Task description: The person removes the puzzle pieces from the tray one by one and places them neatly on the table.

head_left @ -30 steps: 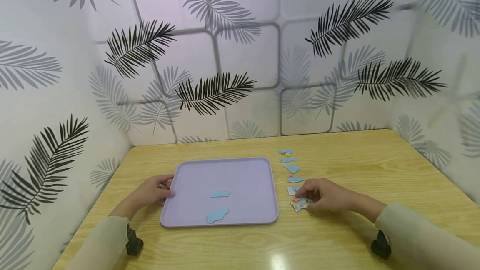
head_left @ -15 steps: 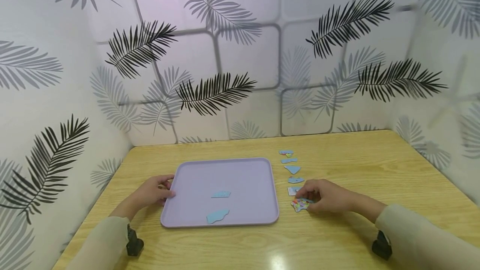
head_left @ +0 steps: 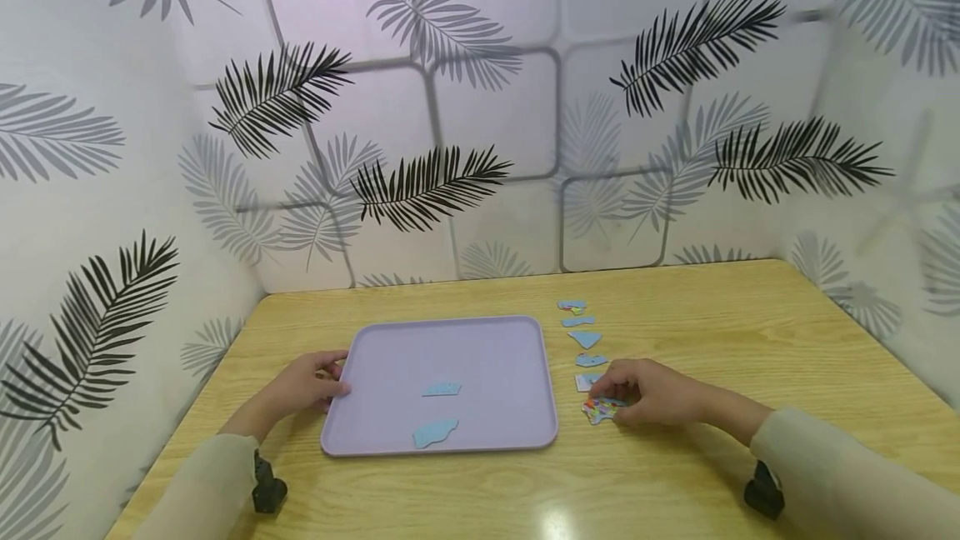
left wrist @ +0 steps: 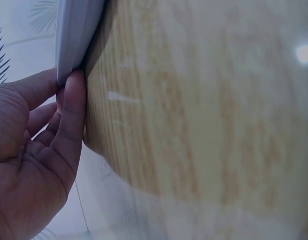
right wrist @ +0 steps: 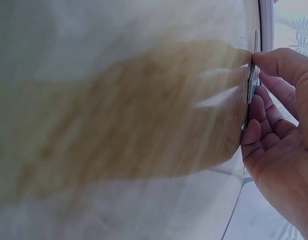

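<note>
In the head view, my left hand [head_left: 303, 382] holds the left edge of a lilac tray [head_left: 480, 352]. The left wrist view shows thumb and fingers on either side of the tray's rim [left wrist: 73, 45]. Two light-blue puzzle pieces [head_left: 435, 432] lie in the tray, one behind the other. Right of the tray, my right hand [head_left: 660, 394] pinches a multicoloured puzzle piece [head_left: 600, 409] low over the table. Edge-on in the right wrist view, this piece [right wrist: 253, 82] sits at the thumb and fingertips. Just behind it, a pale blue-and-white piece [head_left: 584, 382] is partly covered by the fingers.
Several more mostly blue puzzle pieces [head_left: 585, 338] form a column along the tray's right side, running toward the back. All stand on a wood-grain table [head_left: 735, 315]. A leaf-patterned wall covering [head_left: 495, 215] borders the table at the back and sides.
</note>
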The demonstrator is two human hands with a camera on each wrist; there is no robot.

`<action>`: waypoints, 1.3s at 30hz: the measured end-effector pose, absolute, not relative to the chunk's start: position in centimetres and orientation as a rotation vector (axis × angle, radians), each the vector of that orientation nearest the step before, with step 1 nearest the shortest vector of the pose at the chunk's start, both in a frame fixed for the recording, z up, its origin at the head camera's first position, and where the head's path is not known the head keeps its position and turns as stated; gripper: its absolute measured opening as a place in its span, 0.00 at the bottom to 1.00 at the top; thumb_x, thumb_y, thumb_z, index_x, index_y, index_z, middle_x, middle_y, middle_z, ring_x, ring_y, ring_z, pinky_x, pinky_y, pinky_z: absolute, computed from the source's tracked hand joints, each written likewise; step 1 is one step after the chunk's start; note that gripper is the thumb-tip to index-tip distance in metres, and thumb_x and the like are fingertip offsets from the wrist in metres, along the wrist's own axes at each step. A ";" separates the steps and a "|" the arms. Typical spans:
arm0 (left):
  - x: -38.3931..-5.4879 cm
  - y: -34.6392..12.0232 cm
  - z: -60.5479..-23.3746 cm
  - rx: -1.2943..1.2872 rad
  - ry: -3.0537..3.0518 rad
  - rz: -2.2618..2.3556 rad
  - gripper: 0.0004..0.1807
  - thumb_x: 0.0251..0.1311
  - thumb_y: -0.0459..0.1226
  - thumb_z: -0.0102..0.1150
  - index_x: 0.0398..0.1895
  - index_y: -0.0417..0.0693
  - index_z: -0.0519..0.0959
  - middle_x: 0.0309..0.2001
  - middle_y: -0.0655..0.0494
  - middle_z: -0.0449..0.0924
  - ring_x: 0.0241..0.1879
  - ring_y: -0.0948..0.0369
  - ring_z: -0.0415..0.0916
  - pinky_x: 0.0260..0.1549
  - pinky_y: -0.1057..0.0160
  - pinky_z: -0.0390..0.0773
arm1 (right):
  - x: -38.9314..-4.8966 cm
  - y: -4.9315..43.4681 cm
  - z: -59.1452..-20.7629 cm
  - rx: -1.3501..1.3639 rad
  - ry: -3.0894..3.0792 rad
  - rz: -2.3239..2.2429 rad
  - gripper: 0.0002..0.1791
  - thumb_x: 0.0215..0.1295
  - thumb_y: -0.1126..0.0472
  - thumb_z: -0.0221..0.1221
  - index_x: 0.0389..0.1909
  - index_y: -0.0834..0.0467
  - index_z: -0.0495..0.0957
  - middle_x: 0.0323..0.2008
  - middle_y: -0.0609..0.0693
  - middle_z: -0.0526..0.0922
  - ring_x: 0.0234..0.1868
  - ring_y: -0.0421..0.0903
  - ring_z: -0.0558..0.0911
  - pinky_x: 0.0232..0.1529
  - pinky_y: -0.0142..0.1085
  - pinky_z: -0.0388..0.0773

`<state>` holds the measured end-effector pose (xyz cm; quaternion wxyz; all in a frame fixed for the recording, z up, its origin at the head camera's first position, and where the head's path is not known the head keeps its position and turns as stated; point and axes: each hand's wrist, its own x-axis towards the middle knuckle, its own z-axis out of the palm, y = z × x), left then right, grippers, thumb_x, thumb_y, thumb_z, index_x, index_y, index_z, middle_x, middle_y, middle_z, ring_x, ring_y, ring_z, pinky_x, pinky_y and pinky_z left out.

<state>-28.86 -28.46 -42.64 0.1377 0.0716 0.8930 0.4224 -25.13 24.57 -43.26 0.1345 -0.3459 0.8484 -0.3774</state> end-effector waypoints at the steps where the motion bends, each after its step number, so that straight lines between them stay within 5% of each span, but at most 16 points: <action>1: -28.8 -28.5 -42.6 0.208 2.584 1.221 0.36 0.59 0.30 0.64 0.69 0.30 0.61 0.44 0.44 0.70 0.35 0.57 0.73 0.30 0.58 0.81 | -25.1 24.5 -43.2 -0.999 2.460 -1.092 0.17 0.57 0.65 0.67 0.49 0.56 0.82 0.40 0.47 0.78 0.40 0.43 0.74 0.40 0.33 0.75; 19: -29.0 -28.7 -42.8 0.208 2.591 1.224 0.35 0.59 0.30 0.64 0.69 0.30 0.62 0.44 0.45 0.71 0.35 0.57 0.73 0.29 0.58 0.81 | -25.6 23.3 -42.2 -1.038 2.516 -1.119 0.18 0.59 0.64 0.67 0.51 0.57 0.81 0.38 0.50 0.79 0.39 0.47 0.74 0.35 0.33 0.74; 39: -29.2 -28.7 -42.8 0.213 2.562 1.254 0.35 0.59 0.29 0.64 0.69 0.30 0.62 0.44 0.44 0.70 0.35 0.57 0.73 0.29 0.58 0.81 | -25.8 15.1 -41.7 -1.024 2.392 -1.356 0.22 0.58 0.65 0.68 0.54 0.62 0.79 0.44 0.58 0.77 0.44 0.51 0.75 0.40 0.35 0.75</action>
